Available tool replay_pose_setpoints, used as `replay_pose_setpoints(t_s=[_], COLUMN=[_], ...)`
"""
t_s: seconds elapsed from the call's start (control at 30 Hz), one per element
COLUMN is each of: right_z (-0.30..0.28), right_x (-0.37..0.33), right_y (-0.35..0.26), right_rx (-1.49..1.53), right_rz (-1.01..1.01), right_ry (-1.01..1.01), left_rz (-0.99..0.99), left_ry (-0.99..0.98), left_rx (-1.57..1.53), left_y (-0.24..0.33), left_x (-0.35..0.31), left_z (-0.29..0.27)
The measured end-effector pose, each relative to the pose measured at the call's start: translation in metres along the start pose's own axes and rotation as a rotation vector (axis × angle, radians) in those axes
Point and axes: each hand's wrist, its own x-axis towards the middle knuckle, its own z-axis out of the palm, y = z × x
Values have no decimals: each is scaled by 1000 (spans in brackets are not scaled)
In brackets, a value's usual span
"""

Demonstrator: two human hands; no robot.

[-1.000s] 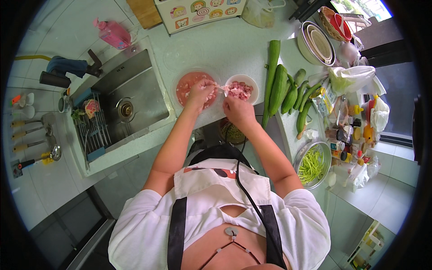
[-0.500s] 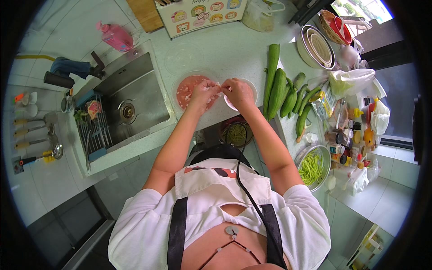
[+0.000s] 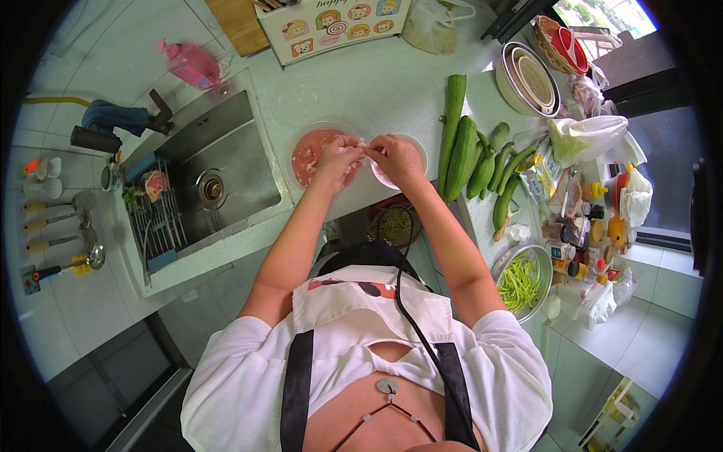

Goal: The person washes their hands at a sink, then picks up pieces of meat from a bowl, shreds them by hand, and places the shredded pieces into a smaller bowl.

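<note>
A clear round bowl [image 3: 303, 156] holds pinkish liquid with small pale bits floating in it. Over its right side, my left hand [image 3: 340, 160] is closed, its fingers pinched on a small pale piece [image 3: 362, 146] whose kind I cannot make out. My right hand [image 3: 397, 156] meets it fingertip to fingertip, pinching at the same piece from the right. Beneath the right hand stands a smaller white bowl [image 3: 422, 145], with something pinkish inside, largely hidden by the hand and wrist.
To the left is a steel sink [image 3: 245, 143] with a rack. Right of the bowls lie long green gourds [image 3: 455, 105] and several smaller green vegetables. A colander of cut green stalks [image 3: 521, 280] sits near my right elbow. A decorated box [image 3: 331, 32] stands at the back.
Both hands stay together over the bowls, with only slight finger movement. The whole view has shifted slightly.
</note>
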Motion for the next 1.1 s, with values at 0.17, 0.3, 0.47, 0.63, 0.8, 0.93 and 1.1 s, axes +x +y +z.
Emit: replay_pose_setpoints(t_s=[0.17, 0.3, 0.47, 0.63, 0.8, 0.93, 1.1], right_z=[-1, -5, 10, -6, -12, -15, -14], right_x=[2, 1, -5, -5, -7, -10, -10], right_y=[5, 11, 24, 23, 35, 38, 40], right_rx=[5, 78, 62, 351, 421, 349, 314], right_rz=[-3, -24, -158, 27, 57, -10, 1], right_ry=[-30, 13, 27, -133, -114, 7, 60], left_rz=[-44, -66, -78, -26, -4, -43, -133], left_ry=[17, -28, -85, -33, -42, -90, -117], left_rx=[-21, -81, -216, -217, -284, -324, -264], left_y=[2, 0, 3, 3, 12, 9, -1], left_x=[0, 4, 3, 5, 2, 5, 13], left_z=[1, -5, 0, 2, 23, 30, 26])
